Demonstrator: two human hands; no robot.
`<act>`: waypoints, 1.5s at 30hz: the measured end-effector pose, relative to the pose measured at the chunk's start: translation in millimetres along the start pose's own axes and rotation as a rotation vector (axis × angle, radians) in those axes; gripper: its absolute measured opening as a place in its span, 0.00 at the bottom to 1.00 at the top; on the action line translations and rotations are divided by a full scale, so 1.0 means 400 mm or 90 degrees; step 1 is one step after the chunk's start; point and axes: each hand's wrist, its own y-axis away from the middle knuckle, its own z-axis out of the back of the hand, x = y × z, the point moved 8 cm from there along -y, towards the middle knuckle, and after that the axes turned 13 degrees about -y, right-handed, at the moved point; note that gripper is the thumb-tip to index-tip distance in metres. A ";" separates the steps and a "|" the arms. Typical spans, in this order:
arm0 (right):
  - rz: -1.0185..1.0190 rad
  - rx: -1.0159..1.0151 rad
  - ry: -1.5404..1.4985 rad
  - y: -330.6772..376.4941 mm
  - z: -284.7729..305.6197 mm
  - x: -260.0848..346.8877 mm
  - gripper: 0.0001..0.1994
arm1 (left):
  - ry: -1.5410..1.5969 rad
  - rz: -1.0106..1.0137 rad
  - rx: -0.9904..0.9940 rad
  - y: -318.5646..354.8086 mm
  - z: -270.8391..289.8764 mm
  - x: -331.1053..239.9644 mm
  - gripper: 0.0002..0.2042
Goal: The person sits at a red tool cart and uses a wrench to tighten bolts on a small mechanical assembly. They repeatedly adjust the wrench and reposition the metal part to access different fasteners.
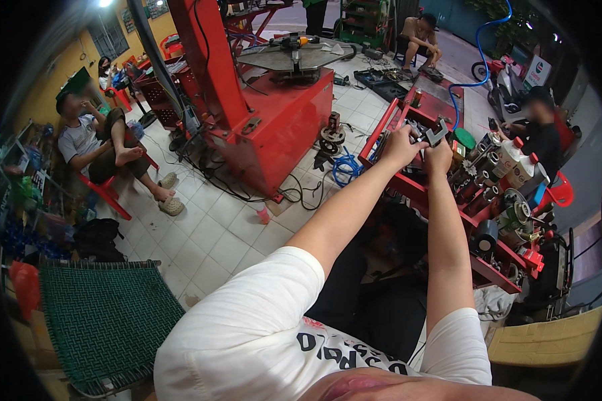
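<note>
Both my arms reach forward over a red tool cart [408, 186]. A grey C-shaped metal piece [437, 133] stands up from between my hands, its open side toward the upper right. My right hand [439, 159] grips its lower end from below. From the left, my left hand [402, 147] closes its fingers at that same end, against a dark part that is too small to make out. Metal tools lie in the cart's open tray beneath and beyond my fingers; my hands hide some of them.
Bottles [508, 160], cans and metal cylinders crowd the cart's right side. A green round lid [464, 138] lies close beyond my right hand. A blue air hose [480, 60] hangs down there. Left stands a red tire machine [267, 134]; seated people are around.
</note>
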 end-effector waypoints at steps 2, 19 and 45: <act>0.000 0.005 0.019 -0.002 -0.003 0.004 0.22 | -0.009 0.001 0.000 0.000 -0.002 0.009 0.18; -0.032 0.008 -0.005 0.006 0.013 -0.024 0.28 | 0.130 0.093 0.190 0.023 -0.055 0.005 0.14; -0.041 -0.044 0.064 0.001 0.015 0.017 0.37 | 0.212 0.071 0.133 -0.036 -0.102 0.123 0.20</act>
